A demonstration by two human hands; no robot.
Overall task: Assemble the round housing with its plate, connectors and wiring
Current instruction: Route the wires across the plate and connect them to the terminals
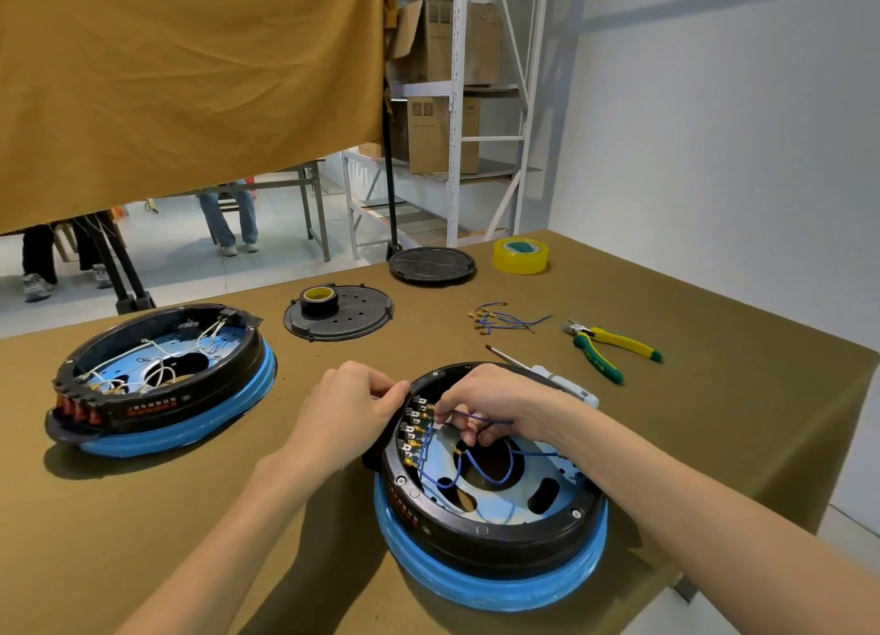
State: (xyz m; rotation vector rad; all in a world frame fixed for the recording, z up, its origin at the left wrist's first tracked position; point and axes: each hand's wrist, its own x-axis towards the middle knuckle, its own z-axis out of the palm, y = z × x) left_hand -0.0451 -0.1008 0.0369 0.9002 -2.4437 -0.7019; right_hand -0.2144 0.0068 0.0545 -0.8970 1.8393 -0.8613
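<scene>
Worktop (143,515) draped in olive-brown cloth. At left, a second round housing (162,382), black-rimmed over a glossy blue ring, carries white wiring. Behind the centre lie a perforated black plate (352,320) bearing a roll of black tape (318,300), and a ribbed round cover (431,264). The left hand (347,415), fingers curled, pinches the rim of the near round housing (490,506) beside its row of brass connectors (416,427). The right hand (495,401), arched over the silvery inner plate (533,477), has its grip closed on a thin blue wire (481,418). To the right lie loose blue wires (505,319), yellow tape (520,255), a screwdriver (538,370) and yellow-green pliers (612,349).
</scene>
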